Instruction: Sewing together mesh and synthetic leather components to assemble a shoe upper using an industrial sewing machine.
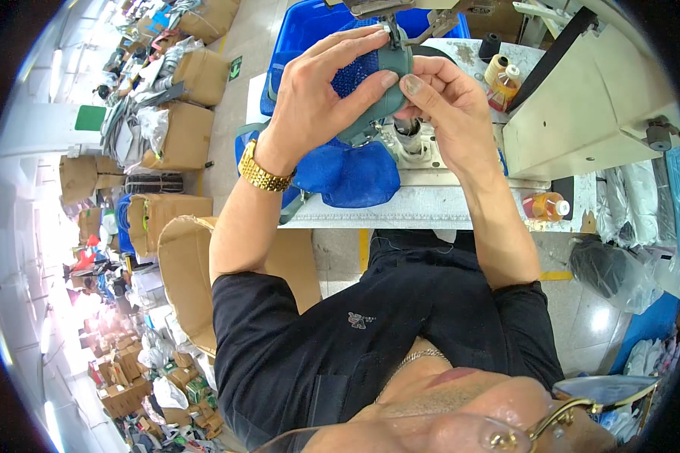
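At the head of a sewing machine (597,98), I hold a bag-like sewn piece (389,104) of grey-green fabric and blue mesh. My left hand (317,94) is closed on its left side, thumb on the near face and fingers stretched over the top toward the needle area. My right hand (453,106) pinches its right edge between thumb and bent fingers. The piece's upper end lies beneath the presser foot (394,34); the exact stitching spot is hidden. Below my hands, a soft blue padded part (361,175) rests on the table. A metal post (409,140) stands beneath the piece.
A blue plastic bin (298,30) stands behind the table. Thread spools (496,68) and an oil bottle (505,89) sit at right; another small bottle (545,206) lies near the front edge. An open cardboard box (185,283) is at my left.
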`<state>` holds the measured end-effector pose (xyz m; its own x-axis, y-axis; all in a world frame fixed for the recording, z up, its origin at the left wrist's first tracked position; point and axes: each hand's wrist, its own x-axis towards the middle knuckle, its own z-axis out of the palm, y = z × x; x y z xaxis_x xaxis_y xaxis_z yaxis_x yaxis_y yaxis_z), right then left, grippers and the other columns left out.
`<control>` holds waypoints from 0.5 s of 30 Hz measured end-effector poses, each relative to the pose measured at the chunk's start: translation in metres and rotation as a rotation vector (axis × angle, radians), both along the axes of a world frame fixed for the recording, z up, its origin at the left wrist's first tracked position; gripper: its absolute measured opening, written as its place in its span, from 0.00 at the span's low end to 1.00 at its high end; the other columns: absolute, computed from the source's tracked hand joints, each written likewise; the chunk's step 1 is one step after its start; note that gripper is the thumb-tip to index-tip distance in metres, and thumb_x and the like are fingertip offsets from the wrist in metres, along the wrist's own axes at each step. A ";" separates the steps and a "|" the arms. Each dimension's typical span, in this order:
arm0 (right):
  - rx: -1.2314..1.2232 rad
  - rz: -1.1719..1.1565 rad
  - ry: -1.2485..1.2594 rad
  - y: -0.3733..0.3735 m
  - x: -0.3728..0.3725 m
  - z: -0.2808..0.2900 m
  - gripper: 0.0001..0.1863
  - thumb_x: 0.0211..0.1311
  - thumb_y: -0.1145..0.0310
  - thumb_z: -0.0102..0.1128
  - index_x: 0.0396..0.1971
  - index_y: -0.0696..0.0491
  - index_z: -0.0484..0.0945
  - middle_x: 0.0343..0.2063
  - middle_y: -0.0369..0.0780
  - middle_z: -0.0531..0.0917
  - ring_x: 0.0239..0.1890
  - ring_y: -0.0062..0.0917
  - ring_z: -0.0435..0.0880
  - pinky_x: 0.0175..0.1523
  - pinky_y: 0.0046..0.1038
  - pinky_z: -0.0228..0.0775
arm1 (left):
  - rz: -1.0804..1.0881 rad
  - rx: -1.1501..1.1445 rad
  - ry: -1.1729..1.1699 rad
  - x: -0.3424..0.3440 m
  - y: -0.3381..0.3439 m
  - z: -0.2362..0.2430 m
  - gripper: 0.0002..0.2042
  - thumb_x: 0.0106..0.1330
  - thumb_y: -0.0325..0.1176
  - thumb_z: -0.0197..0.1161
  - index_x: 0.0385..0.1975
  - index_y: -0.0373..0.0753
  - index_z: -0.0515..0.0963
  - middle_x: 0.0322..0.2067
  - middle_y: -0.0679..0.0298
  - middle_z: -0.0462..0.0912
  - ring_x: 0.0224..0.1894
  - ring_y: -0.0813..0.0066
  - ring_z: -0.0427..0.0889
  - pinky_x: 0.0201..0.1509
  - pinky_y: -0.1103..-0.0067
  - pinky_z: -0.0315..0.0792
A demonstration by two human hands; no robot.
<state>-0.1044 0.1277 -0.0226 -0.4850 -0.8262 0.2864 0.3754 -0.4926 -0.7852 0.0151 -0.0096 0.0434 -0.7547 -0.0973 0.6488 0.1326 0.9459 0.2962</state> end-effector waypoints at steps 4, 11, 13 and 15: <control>-0.001 -0.009 0.017 -0.002 -0.001 -0.001 0.12 0.66 0.68 0.63 0.45 0.59 0.78 0.32 0.36 0.85 0.31 0.14 0.82 0.37 0.17 0.76 | 0.023 0.002 -0.011 0.002 0.001 0.001 0.19 0.57 0.35 0.71 0.48 0.36 0.82 0.48 0.53 0.84 0.48 0.58 0.84 0.53 0.73 0.77; -0.059 -0.014 0.134 -0.002 0.008 -0.017 0.12 0.70 0.64 0.58 0.43 0.58 0.77 0.33 0.29 0.80 0.36 0.08 0.74 0.40 0.13 0.67 | 0.008 -0.094 -0.100 0.002 0.000 0.014 0.21 0.57 0.37 0.72 0.50 0.36 0.81 0.50 0.54 0.82 0.50 0.59 0.83 0.53 0.73 0.77; -0.049 -0.004 0.175 0.001 0.008 -0.017 0.11 0.71 0.65 0.57 0.43 0.58 0.77 0.33 0.29 0.80 0.35 0.08 0.74 0.40 0.13 0.67 | 0.003 -0.144 -0.119 0.006 0.001 0.018 0.23 0.57 0.39 0.73 0.51 0.36 0.80 0.52 0.54 0.81 0.51 0.59 0.83 0.53 0.73 0.77; -0.040 0.002 0.218 0.003 0.009 -0.017 0.11 0.71 0.65 0.57 0.43 0.58 0.77 0.32 0.30 0.80 0.35 0.08 0.74 0.40 0.14 0.67 | -0.004 -0.118 -0.126 0.008 0.000 0.015 0.23 0.57 0.39 0.73 0.52 0.36 0.80 0.52 0.54 0.81 0.51 0.59 0.83 0.53 0.72 0.77</control>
<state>-0.0954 0.1305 -0.0400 -0.4063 -0.8132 0.4168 0.1996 -0.5241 -0.8280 0.0229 -0.0091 0.0582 -0.8312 -0.0229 0.5555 0.1053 0.9746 0.1978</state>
